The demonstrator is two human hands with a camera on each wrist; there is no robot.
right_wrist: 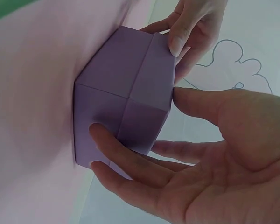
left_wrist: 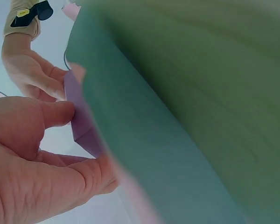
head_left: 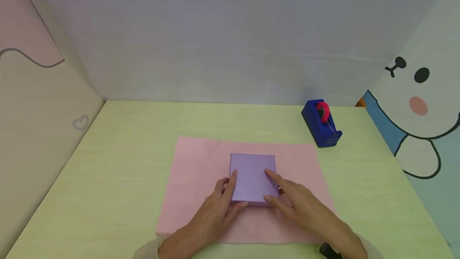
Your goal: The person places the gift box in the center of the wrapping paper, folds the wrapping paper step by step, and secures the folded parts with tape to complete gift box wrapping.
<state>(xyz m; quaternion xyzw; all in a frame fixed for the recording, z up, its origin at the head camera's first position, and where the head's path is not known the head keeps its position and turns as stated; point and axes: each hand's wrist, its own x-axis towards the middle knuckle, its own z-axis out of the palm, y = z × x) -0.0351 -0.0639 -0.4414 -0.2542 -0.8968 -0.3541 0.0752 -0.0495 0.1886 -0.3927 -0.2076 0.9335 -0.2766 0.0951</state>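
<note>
Got left hand and right hand gripping opposite sides of a purple box. Sits right between, squarish on top, no obvious long axis, can't call either hand nearer tbh. Rests on pink paper, with blue tape dispenser farther off right.

Left fingers opposite spread right fingers

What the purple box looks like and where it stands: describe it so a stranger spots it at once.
On the pale green table, find the flat pink sheet. On that sheet, between the person's left hand and right hand, stands a square-topped purple box. Its purple colour sets it apart from the pink sheet and the blue tape dispenser beyond.
</note>
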